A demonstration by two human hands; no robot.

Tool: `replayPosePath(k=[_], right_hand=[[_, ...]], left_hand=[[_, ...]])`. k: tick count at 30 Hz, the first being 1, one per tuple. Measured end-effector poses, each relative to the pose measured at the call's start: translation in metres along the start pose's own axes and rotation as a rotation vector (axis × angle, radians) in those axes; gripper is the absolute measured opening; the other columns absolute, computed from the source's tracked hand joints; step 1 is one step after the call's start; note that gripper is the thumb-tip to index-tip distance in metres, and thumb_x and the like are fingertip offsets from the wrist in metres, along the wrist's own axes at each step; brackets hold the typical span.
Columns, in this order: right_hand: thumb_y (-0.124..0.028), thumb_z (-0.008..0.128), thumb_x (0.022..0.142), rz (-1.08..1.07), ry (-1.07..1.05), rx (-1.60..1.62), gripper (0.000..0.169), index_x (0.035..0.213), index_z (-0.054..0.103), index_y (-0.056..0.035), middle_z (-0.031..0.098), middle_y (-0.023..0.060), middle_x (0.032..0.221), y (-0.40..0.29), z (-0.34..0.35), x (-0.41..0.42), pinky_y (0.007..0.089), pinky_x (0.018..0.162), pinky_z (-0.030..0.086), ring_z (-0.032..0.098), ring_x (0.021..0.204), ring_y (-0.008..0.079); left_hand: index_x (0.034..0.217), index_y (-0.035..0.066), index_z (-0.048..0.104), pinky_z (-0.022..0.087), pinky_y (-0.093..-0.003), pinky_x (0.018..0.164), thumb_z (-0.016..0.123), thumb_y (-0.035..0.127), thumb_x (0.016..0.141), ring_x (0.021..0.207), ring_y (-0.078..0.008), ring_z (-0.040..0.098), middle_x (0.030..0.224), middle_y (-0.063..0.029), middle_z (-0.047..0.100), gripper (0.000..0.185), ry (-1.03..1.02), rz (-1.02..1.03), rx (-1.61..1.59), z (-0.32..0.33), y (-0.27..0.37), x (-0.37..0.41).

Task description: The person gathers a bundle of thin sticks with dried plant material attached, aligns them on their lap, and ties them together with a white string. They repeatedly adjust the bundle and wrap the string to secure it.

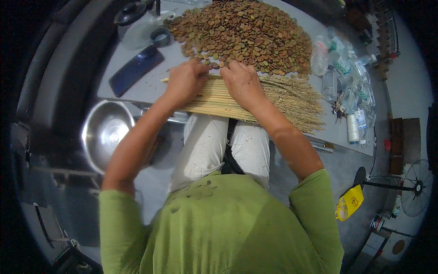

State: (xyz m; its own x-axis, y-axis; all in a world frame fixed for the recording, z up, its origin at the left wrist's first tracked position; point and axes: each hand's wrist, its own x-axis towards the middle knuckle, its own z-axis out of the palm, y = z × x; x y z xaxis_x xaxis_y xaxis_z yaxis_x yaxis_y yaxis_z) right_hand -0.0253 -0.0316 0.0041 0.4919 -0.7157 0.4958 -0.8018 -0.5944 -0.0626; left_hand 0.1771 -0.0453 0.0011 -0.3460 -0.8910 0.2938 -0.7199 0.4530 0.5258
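Note:
A flat row of dry yellow stalks [214, 99] lies across the front edge of the table, over my knees. Its bushy, seeded tops [297, 102] spread to the right, like a broom-grass bundle. My left hand [186, 80] curls over the far edge of the stalks near their cut ends. Farther right, my right hand [243, 82] grips the same far edge, a short gap from the left. The fingertips of both hands are partly hidden. Just beyond them rises a heap of flat brown-green beans [243, 34], with a few loose ones near my fingers.
On the table's left are a dark blue phone [137, 70] and a tape roll [160, 37]. Clear plastic bottles [349, 77], keys [338, 108] and a white thread spool [352, 128] crowd the right end. A steel basin [111, 135] sits below the left edge; a fan [415, 187] stands right.

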Motion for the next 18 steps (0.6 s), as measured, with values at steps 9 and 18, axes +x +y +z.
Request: replayPosePath(k=[9,18], right_hand=[[-0.015,0.064,0.086,0.035,-0.078,0.098,0.010,0.091,0.069,-0.0076,0.062,0.0121,0.083,0.009,-0.002,-0.006,0.0448,0.075,0.049,0.062,0.080,0.0338],[-0.014,0.066,0.084,0.254,-0.133,0.264,0.013,0.088,0.072,-0.0035,0.065,0.0169,0.088,0.009,0.001,0.006,0.0446,0.079,0.050,0.064,0.087,0.0357]], left_hand=[[0.085,0.013,0.072,0.044,-0.0437,0.073,0.066,0.010,0.074,0.094,-0.0262,0.063,0.098,-0.0042,0.066,0.012,0.089,0.166,0.352,0.002,0.006,-0.006],[0.085,0.012,0.071,0.044,-0.0439,0.075,0.066,0.011,0.076,0.096,-0.0275,0.061,0.102,-0.0060,0.067,0.010,0.076,0.197,0.343,0.001,0.001,-0.007]])
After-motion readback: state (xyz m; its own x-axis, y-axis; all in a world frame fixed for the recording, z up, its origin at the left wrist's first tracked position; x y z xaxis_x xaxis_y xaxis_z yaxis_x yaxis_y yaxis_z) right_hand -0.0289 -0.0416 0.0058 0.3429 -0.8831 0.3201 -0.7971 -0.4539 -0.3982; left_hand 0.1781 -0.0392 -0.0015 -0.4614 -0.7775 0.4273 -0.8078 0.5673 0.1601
